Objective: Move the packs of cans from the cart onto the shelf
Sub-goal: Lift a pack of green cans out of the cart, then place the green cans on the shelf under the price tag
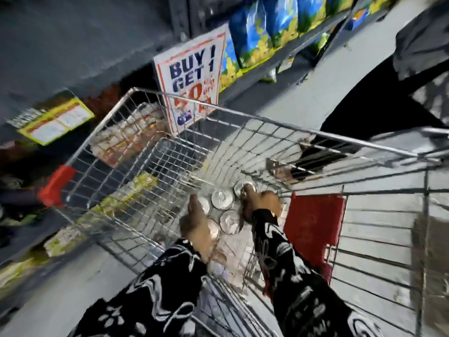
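Pack of cans (224, 212) low in the cart (150, 152), on its wire floor near the handle end, silver lids facing up. Last pack visible in there, by the look of it. Hard to tell whether wrap binds the cans; blur hides it.

Cart: wire basket, red corner bumper (57, 186) on the shelf side, red child-seat flap (313, 227) at the handle end. Parked alongside the shelf (286, 53), likely to keep each carry short.

Shelf along the cart's far side: blue and yellow bags (262, 27) standing in a row on an upper level, a "BUY 1 GET 1" sign (192, 79) hanging off its edge, a yellow price tag (56, 121) lower down. Cans or jars dimly visible through the basket's wire on the lower levels, too smeared to name.

Floor (303, 93) pale grey and smooth. Dim aisle, another person's dark clothing (369, 110) beyond the cart's far rim.

Both patterned sleeves reaching down into the basket. Left hand (196, 227) on the pack's left edge, fingers spread flat along the side. Right hand (260, 203) on the opposite edge, fingers curled over a far lid. Each grip bracketing the pack from either side, probably to squeeze and lift it as one block. Not yet raised, judging by the cans sitting at floor level.
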Tool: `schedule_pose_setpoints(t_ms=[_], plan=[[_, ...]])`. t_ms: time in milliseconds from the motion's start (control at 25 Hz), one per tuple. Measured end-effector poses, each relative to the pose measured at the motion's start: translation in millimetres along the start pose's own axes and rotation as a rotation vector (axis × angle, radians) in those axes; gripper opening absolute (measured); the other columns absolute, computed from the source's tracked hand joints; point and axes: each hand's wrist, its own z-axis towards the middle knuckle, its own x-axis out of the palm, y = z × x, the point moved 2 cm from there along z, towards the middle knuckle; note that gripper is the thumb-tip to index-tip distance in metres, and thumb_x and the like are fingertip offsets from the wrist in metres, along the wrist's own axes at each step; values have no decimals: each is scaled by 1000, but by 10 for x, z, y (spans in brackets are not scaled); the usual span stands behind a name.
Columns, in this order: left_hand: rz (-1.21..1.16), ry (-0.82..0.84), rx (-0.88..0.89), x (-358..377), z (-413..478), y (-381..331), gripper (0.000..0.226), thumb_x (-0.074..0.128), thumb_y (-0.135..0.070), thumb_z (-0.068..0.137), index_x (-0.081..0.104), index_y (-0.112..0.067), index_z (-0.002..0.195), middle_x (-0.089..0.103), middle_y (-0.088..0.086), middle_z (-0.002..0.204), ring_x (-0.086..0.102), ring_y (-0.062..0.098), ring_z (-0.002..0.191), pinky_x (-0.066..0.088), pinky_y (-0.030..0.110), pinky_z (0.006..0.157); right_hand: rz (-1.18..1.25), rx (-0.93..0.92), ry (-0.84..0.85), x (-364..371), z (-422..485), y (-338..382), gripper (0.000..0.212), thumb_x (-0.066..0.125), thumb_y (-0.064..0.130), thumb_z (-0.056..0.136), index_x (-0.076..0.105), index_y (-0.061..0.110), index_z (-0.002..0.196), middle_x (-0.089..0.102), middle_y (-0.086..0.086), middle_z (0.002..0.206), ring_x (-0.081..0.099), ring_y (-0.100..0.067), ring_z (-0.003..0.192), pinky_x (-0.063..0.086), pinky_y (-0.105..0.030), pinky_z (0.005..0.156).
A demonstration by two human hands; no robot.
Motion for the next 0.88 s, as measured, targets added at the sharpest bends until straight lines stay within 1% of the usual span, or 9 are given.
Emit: schedule_pose_setpoints(t_ms=[40,120,200,280,400,480,600,760,880], plan=[[-60,-94,-19,-112,-51,-176,79,37,-94,60,65,-29,95,67,6,91,67,21,82,49,28,68,30,-32,-29,-72,-130,203,62,58,54,80,63,-4,103,65,-26,113,58,-38,110,45,-38,90],[-25,-219,117,-306,-352,-805,65,53,-73,77,64,-10,88,66,13,89,66,27,77,52,31,63,91,-136,-64,-251,-403,657,59,61,49,79,61,-4,105,63,-27,116,56,-38,112,43,-38,89],[63,-324,273,-655,-576,-1384,57,57,-55,86,62,-2,105,65,17,110,64,32,97,54,36,82,179,-268,-81,-424,-764,1173,53,65,42,78,61,-3,105,64,-26,115,56,-38,111,43,-36,87],[145,-416,446,-1098,-817,-1987,69,60,-57,82,61,3,114,64,25,118,61,38,109,51,43,93,311,-422,-79,-512,-1146,1728,47,69,38,75,63,1,102,67,-23,110,60,-35,108,44,-33,83],[226,-536,581,-1763,-1023,-2738,77,52,-68,78,63,1,107,67,25,110,62,39,105,50,43,88,548,-617,-42,-416,-1543,2507,42,74,44,62,65,9,83,69,-19,87,63,-30,87,48,-37,80],[246,-604,620,-2122,-1094,-3114,72,50,-65,83,63,2,107,66,25,112,60,38,107,46,39,83,570,-691,-21,-311,-1735,2966,35,75,40,66,59,9,74,61,-13,75,55,-25,75,41,-29,68],[222,-600,615,-2530,-964,-3502,69,52,-60,86,63,4,109,65,25,115,60,37,108,39,33,73,550,-647,44,-33,-1795,3509,32,75,34,71,51,13,67,58,-9,78,53,-24,77,40,-26,71],[179,-577,538,-2861,-561,-3662,66,61,-56,82,64,5,107,67,24,111,64,35,103,49,36,79,546,-559,141,529,-1548,3832,41,77,46,50,52,16,59,71,-19,89,68,-35,88,56,-47,84],[208,-592,496,-2918,-378,-3670,66,58,-55,85,62,6,112,65,23,107,63,33,98,43,31,73,479,-541,141,698,-1408,3951,35,77,39,64,62,10,75,68,-15,87,65,-28,84,50,-30,79]])
